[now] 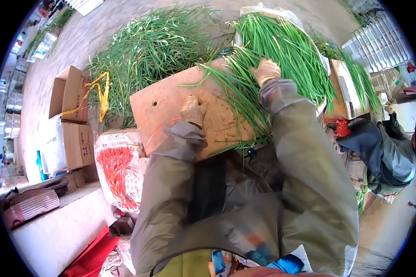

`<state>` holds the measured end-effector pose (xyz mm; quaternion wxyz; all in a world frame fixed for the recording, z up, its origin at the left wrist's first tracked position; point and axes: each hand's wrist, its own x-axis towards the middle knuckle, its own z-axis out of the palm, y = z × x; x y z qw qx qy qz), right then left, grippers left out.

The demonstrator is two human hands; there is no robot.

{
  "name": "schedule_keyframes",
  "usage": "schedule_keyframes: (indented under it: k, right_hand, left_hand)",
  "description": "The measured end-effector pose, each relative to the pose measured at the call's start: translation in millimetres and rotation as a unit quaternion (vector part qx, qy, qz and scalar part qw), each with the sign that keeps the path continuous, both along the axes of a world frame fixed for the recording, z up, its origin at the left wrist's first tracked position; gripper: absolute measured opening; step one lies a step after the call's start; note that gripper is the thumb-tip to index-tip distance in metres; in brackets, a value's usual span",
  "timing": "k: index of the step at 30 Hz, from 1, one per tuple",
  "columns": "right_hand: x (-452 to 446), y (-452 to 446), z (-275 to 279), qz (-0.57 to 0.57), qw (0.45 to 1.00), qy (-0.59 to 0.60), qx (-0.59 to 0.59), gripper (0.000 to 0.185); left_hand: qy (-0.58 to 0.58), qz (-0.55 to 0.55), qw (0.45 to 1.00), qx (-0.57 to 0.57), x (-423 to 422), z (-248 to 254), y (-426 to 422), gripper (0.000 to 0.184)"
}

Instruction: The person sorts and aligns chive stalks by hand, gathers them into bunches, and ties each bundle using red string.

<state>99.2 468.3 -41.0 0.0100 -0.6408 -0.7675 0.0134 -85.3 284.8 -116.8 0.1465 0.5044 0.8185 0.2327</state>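
Observation:
A tan board [171, 96] lies across in front of my body. My left hand [193, 111], in a pale glove, is over the board's middle with its fingers curled; whether it holds anything is too small to tell. My right hand [266, 70], gloved too, rests at the edge of the long green stalks [286, 51], its fingers bent against some of them; its grip is not clear. Loose green stalks [235, 87] fan over the right part of the board, between my hands. A thin red strand [164, 123] lies beside my left wrist.
A heap of green stalks [148, 46] lies beyond the board. To the left are an open cardboard box [74, 94] and a bag with red strands [118, 171]. A co-worker's dark-clothed legs [372, 143] are at right, near stacked white crates [376, 44].

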Motion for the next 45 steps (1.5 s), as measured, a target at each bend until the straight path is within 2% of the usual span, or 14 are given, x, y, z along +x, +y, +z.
schedule_keyframes:
  k: [6,13,19,22,27,30,33,35,37,38,39,41,44,45]
  right_hand:
    - [-20,-28,-35,0.040,0.990,-0.053,-0.124,0.064]
    - [-10,-41,-57,0.022,0.982,0.073,-0.175,0.063]
    - [10,-65,-51,0.107,0.932,0.345,0.004,0.072]
    - [16,-79,-49,0.185,0.944,0.268,0.061,0.069]
    - [28,-107,-8,0.249,0.961,0.115,-0.043,0.050]
    - [54,-120,61,0.212,0.918,0.334,0.016,0.028]
    - [48,-118,100,0.254,0.841,0.468,0.090,0.063]
    - [38,-105,67,0.251,0.814,0.515,-0.096,0.075]
    - [38,-79,41,0.173,0.647,0.690,-0.276,0.045]
    - [47,-73,57,0.145,0.553,0.769,-0.285,0.038]
    - [55,-69,88,0.118,0.452,0.836,-0.288,0.031]
    - [80,-85,164,0.172,0.701,0.685,-0.095,0.028]
    - [93,-87,211,0.174,0.745,0.644,0.021,0.028]
    - [97,-86,216,0.156,0.830,0.535,0.039,0.030]
  left_hand:
    - [-0.396,-0.026,0.908,0.130,25,-21,28,0.029]
    - [-0.419,0.016,0.891,0.173,40,-7,36,0.026]
    - [-0.582,0.115,0.772,0.229,61,39,66,0.060]
    - [-0.699,-0.010,0.647,0.304,69,45,86,0.101]
    - [-0.701,0.144,0.656,0.241,81,27,91,0.050]
    - [-0.663,0.071,0.634,0.392,94,32,75,0.046]
    - [-0.664,0.025,0.663,0.345,122,53,58,0.041]
    - [-0.885,0.018,0.313,0.344,158,62,63,0.066]
    - [-0.443,-0.055,0.869,0.212,162,72,33,0.091]
    - [-0.346,-0.100,0.917,0.173,149,94,19,0.104]
    - [-0.341,-0.107,0.912,0.199,144,105,0,0.103]
    - [-0.306,-0.137,0.915,0.224,123,81,-26,0.095]
    - [-0.666,-0.073,0.706,0.228,90,86,-59,0.085]
    - [-0.616,-0.050,0.743,0.257,77,83,-61,0.083]
